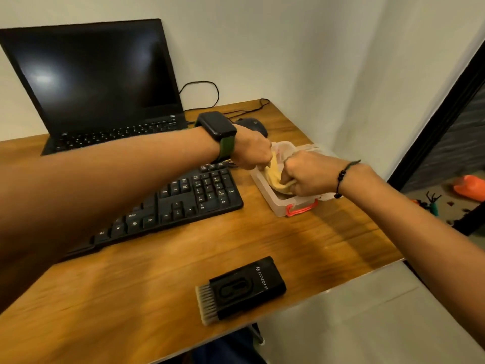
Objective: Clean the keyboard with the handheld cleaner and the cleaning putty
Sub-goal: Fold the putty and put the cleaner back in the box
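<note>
The yellow cleaning putty [273, 174] is gripped by the left hand [253, 151] and the right hand [307, 174] over the clear plastic box [282, 208], beside the keyboard [183, 203]. It looks soft, stretchy and sticky, so it should be taken in bulk, not by thin edges.

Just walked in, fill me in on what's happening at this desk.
A person is working both hands into a clear plastic box beside the keyboard. The left hand and the right hand each grip the yellow cleaning putty, which sits in the box. The black handheld cleaner lies untouched near the front edge of the wooden desk. A laptop stands open behind the keyboard, its screen dark.
</note>
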